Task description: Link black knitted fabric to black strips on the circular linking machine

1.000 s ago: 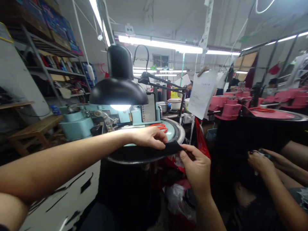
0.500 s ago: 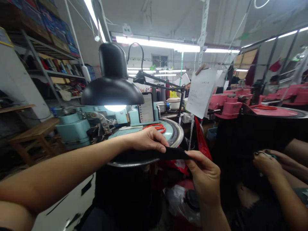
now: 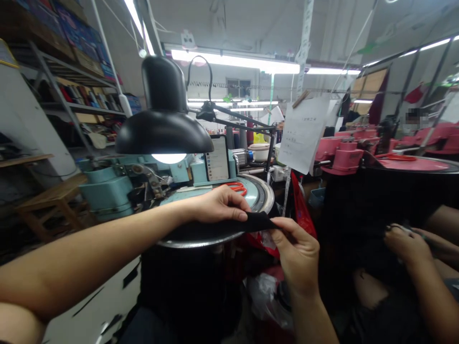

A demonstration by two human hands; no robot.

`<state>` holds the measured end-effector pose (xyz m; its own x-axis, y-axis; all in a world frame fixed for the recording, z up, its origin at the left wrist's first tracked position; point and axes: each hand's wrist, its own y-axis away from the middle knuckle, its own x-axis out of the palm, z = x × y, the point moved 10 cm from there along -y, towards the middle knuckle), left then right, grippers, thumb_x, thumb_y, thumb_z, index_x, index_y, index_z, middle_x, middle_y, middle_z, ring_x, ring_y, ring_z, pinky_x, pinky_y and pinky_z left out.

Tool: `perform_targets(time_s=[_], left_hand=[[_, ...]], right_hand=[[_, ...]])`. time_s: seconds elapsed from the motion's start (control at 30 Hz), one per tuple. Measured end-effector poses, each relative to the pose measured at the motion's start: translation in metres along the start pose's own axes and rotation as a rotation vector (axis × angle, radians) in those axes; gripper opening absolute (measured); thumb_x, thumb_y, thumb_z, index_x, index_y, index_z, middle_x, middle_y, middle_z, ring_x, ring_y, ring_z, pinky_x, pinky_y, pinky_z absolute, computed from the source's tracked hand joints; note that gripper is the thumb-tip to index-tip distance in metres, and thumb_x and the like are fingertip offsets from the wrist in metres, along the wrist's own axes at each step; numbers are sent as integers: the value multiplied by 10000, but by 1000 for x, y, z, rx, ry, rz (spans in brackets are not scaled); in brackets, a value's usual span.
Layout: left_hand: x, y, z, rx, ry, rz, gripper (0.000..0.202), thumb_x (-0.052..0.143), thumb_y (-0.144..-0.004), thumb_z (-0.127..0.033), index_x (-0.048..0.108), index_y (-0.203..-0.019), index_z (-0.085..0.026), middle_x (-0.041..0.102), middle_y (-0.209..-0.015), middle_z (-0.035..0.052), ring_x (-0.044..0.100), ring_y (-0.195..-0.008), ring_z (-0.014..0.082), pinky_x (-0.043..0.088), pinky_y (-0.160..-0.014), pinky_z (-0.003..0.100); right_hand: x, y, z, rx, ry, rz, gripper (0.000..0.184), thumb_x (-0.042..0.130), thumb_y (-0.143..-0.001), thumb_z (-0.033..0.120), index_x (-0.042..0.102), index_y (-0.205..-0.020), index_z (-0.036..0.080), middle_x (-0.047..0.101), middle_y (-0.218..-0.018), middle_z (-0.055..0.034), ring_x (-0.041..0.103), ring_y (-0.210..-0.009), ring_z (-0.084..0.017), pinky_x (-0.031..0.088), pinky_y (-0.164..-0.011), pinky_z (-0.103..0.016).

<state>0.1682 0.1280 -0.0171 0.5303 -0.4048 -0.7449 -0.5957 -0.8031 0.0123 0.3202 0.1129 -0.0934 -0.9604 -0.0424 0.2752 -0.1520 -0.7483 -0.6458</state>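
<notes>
A strip of black knit fabric (image 3: 257,221) is stretched between my two hands at the near rim of a round linking machine (image 3: 256,188). My left hand (image 3: 223,204) lies over the rim, thumb and fingers closed on the fabric's edge. To the right, my right hand (image 3: 298,246) pinches the fabric's end between thumb and forefinger. More black fabric hangs below the toothed rim, dark and hard to make out. Orange-handled scissors (image 3: 237,188) rest on the machine's plate behind my left hand.
A black lamp (image 3: 164,129) hangs low over the machine, with a phone (image 3: 217,157) propped behind. A paper sheet (image 3: 303,136) hangs at right. A co-worker's hands (image 3: 409,242) hold dark fabric beside a pink machine (image 3: 344,155). A wooden stool (image 3: 53,200) stands left.
My right hand has moved slightly left and up, bringing the fabric's end closer to my left hand. The left hand keeps its hold. The view has shifted a little.
</notes>
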Motion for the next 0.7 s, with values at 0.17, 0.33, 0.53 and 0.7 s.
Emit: perform_targets(time_s=[0.17,0.33,0.53,0.7], left_hand=[[-1,0,1,-15,-5,-14,249,684,-818,-342,730,-883,-107,672,-748,23,579,-678,112,447,-629,169],[0,-1,2,-5,49,-19,275,712,-794,-368,733,-860,-103,672,-728,19,579,-664,112,451,-630,177],[1,-1,-4,57,46,0,244,722,-784,-340,754,-851,-108,694,-738,33,613,-689,132,473,-664,201],[-1,1,0,59,17,-17,243,694,-812,-338,742,-874,-108,707,-776,43,630,-724,145,477,-696,213]], right_hand=[[5,-1,-3,-10,5,13,132,735,-832,193,753,-926,283,726,-885,39,666,-826,-123,527,-793,-230],[-1,1,0,-12,-20,3,152,728,-836,174,752,-931,290,726,-899,39,668,-833,-121,532,-788,-227],[-10,7,12,-115,-7,18,215,721,-828,117,762,-941,295,733,-967,22,674,-936,-137,535,-858,-241],[-2,2,9,-146,5,16,236,706,-835,103,760,-951,301,731,-976,17,679,-926,-140,543,-838,-251]])
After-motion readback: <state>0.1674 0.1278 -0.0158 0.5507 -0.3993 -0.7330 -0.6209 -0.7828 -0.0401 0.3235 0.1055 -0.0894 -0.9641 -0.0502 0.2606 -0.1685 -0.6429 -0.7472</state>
